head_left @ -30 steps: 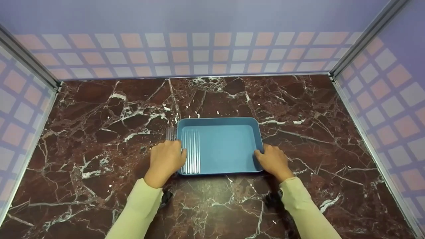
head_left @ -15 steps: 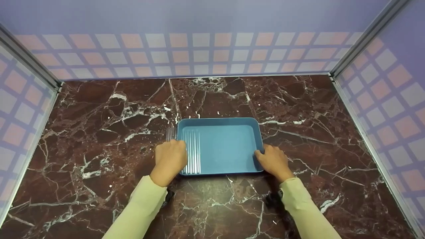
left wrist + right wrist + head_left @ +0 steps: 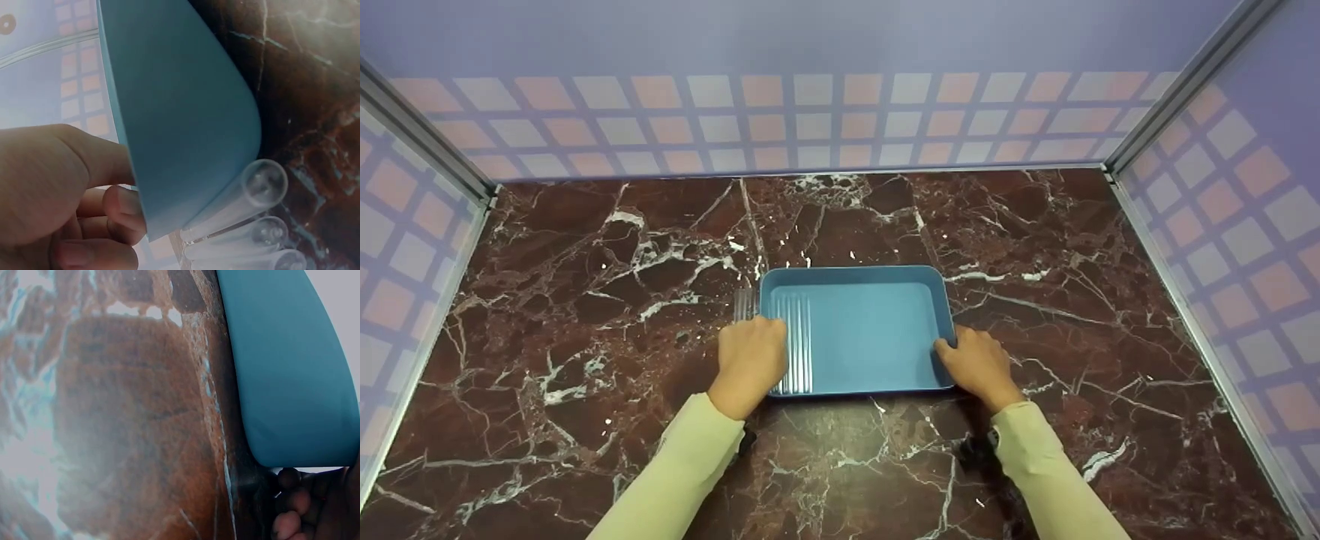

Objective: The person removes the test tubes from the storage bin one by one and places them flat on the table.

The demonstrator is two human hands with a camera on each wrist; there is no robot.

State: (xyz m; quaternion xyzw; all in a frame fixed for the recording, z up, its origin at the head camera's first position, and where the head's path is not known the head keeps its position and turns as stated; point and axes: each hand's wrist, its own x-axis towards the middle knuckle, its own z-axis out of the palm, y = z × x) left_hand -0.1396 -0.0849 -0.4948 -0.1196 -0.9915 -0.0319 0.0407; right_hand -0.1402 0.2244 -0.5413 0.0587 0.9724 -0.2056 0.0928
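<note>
A blue rectangular tray (image 3: 877, 337) sits on the marble surface. Several clear test tubes (image 3: 802, 345) lie side by side along its left inner side. More clear tubes (image 3: 264, 183), with rounded ends, are outside the tray against its left wall. My left hand (image 3: 752, 364) is at the tray's left rim; in the left wrist view the thumb and a finger pinch the wall. The right hand (image 3: 979, 364) grips the right rim, thumb over the inner side; its curled fingers (image 3: 289, 523) show past the tray's end in the right wrist view.
Dark red marble with white veins (image 3: 585, 315) spreads around the tray. Patterned panels enclose it: a back wall (image 3: 840, 112), a left wall (image 3: 397, 240) and a right wall (image 3: 1245, 225).
My left hand has shifted slightly right, further over the left rim, and its thumb is no longer visible in the head view. The tray, tubes and right hand stay in place.
</note>
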